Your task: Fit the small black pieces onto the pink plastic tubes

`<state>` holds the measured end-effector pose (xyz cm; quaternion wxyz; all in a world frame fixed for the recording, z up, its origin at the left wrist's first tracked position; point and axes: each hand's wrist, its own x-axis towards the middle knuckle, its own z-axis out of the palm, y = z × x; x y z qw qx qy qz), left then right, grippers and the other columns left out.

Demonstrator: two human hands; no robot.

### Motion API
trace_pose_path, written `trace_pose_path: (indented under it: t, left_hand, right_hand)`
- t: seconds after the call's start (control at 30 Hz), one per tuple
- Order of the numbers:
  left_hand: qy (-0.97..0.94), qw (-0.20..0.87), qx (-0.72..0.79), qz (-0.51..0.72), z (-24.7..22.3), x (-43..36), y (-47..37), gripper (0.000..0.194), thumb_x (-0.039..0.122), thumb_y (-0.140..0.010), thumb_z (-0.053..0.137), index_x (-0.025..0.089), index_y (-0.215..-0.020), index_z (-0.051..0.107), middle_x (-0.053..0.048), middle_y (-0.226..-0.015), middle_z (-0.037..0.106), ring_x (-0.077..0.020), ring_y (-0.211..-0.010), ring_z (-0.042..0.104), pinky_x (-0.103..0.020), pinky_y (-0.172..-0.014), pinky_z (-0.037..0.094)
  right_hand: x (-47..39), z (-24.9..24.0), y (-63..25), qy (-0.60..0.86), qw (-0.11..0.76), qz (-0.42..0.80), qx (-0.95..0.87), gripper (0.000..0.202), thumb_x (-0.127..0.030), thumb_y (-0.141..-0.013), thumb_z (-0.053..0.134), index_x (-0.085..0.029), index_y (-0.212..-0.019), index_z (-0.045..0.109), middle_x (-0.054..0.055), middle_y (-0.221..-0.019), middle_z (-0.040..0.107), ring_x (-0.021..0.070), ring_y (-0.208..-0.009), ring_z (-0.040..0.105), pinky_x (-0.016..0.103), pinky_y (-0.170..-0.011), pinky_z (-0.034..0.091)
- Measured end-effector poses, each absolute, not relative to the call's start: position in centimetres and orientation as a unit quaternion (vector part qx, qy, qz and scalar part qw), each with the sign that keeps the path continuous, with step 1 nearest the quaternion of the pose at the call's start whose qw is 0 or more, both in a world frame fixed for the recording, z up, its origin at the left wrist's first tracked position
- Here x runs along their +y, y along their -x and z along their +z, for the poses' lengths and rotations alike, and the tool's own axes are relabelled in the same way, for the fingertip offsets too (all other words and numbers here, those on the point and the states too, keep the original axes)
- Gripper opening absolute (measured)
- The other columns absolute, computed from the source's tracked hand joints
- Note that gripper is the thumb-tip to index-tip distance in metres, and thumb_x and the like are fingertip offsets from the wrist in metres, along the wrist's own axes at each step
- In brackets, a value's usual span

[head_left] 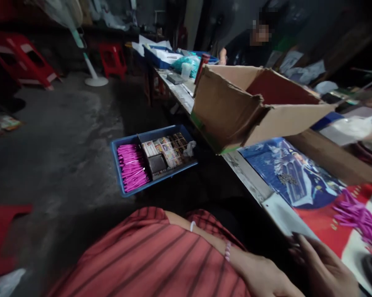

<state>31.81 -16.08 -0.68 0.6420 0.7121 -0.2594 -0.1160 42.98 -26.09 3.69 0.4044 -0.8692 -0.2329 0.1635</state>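
My left hand [266, 270], with a beaded bracelet on its wrist, reaches across my lap at the bottom of the view. Its fingers run past the lower edge, so their state is hidden. At the table's near edge, my right hand [326, 264] is closed, its fingers pressed together, blurred and in shadow. Whatever they pinch, if anything, is too dark to name. Beyond that hand lies a heap of bright purple pens or stick-like pieces [359, 216]. A small pile of tiny metallic parts [287, 179] rests on the blue printed sheet [263, 159].
A large open cardboard box [225, 109] stands on the table. Below it, a blue tray [173, 175] holds purple sticks [132, 169] and a box with small compartments. Red stools [111, 60] and a fan [94, 80] are on the floor. Another person [241, 47] sits behind the table.
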Motion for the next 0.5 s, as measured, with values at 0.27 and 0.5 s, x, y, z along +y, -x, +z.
trace_pose_path:
  t: [0.27, 0.5]
  left_hand:
    - [-0.831, 0.499, -0.22, -0.113, 0.9, -15.9, -29.2, 0.023, 0.013, -0.094, 0.059, 0.004, -0.114, 0.066, -0.014, -0.113, 0.074, -0.0212, -0.101, 0.072, -0.021, -0.088, 0.053]
    - [-0.842, 0.496, -0.175, -0.119, 2.1, -16.4, -29.4, 0.019, 0.011, -0.093, 0.061, 0.004, -0.109, 0.071, -0.014, -0.108, 0.078, -0.0202, -0.099, 0.074, -0.02, -0.087, 0.054]
  right_hand:
    - [-27.2, 1.9, -43.4, 0.815, 0.516, 0.121, -0.233, 0.037, -0.057, -0.08, 0.069, -0.021, -0.09, 0.072, 0.003, -0.075, 0.072, 0.0152, -0.062, 0.062, 0.023, -0.057, 0.05]
    - [-27.7, 2.2, -44.1, 0.734, 0.601, 0.181, -0.259, 0.029, -0.049, -0.084, 0.07, -0.02, -0.089, 0.071, 0.004, -0.078, 0.071, 0.012, -0.059, 0.061, 0.02, -0.055, 0.052]
